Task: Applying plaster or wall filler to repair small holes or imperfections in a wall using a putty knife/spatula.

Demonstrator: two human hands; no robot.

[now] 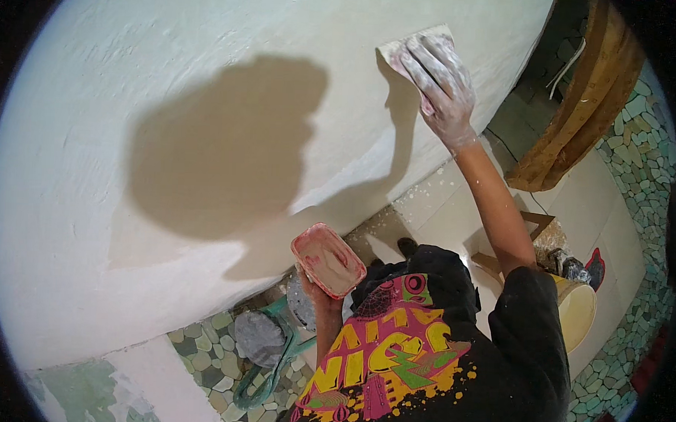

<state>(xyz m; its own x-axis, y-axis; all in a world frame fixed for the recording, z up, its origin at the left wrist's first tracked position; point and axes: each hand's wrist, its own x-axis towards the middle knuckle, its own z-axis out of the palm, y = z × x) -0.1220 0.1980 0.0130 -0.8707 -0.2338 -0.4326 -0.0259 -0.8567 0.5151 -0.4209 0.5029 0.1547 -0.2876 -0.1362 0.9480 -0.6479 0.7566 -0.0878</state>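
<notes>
My right hand (pixel 447 103), dusted with white, is closed on a flat pale spreader (pixel 394 52) held against the upper right part of the white wall (pixel 210 28). Its fingers lie stretched along the back of the sheet, with the thumb at the lower edge. Low in front of my chest, my left hand (pixel 316 290) grips a small red rectangular tub (pixel 301 265) from beneath and the side. Pale pinkish putty (pixel 329 259) coats the inside of the tub, which tilts toward me. Most of the left fingers are hidden under it.
Below the wall stand a green frame-like object (pixel 269 372) and a round grey piece (pixel 259 338). To my right are a brown wooden piece (pixel 572 107), a yellowish bucket (pixel 575 312) and a wooden box (pixel 535 225). White spots dot the floor tiles (pixel 442 200).
</notes>
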